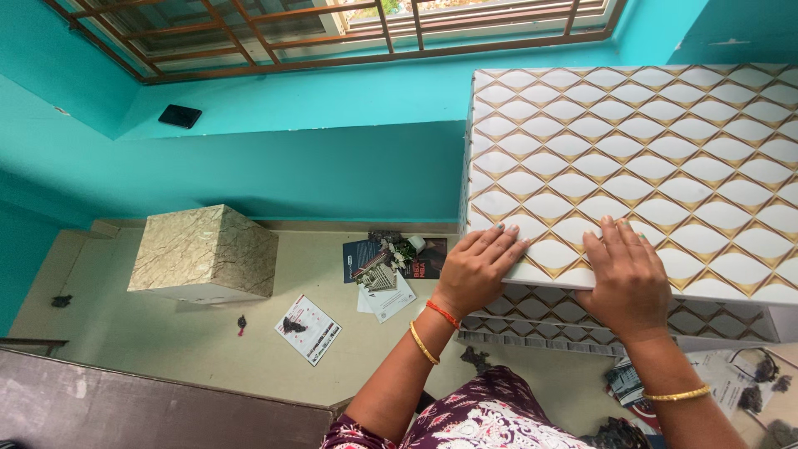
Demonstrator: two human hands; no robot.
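A tall cabinet-like box (648,150) covered in white sheet with a gold diamond pattern fills the right side. My left hand (478,268) lies flat on its near top edge, fingers together, pressing the patterned sheet. My right hand (628,274) lies flat a little to the right on the same edge, fingers spread slightly over the corner fold. Neither hand holds anything. Both wrists wear gold bangles; the left also has a red thread.
A smaller box (204,254) with a marbled beige cover stands on the floor at left. Leaflets and paper scraps (386,274) lie on the floor between. A dark flat object (179,115) rests on the turquoise window ledge. A brown surface (125,407) sits lower left.
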